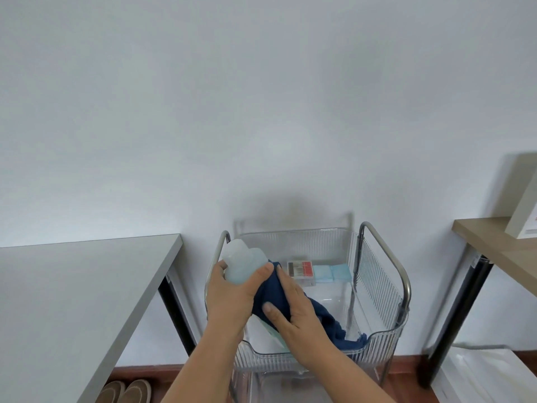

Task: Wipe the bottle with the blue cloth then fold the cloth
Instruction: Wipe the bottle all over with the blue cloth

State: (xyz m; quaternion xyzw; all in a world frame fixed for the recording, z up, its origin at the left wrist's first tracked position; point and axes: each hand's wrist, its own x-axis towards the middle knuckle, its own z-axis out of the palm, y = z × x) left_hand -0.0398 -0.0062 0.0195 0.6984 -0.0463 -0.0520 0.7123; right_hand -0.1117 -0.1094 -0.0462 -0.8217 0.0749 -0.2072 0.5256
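A pale translucent blue bottle (pixel 242 263) is held tilted above the left side of a clear plastic cart bin (pixel 377 341). My left hand (pixel 229 298) grips its lower part, thumb and fingers around the body. My right hand (pixel 293 309) presses a dark blue cloth (pixel 271 292) against the bottle's right side; the cloth's loose end (pixel 334 327) trails down to the right into the bin. The bottle's bottom is hidden by my hands and the cloth.
The bin sits in a metal-framed cart (pixel 405 283) against a white wall. Inside at the back lie a red-and-white box (pixel 300 270) and light blue packets (pixel 331 273). A grey table (pixel 72 292) stands left, a wooden desk (pixel 499 251) right, slippers (pixel 125 392) on the floor.
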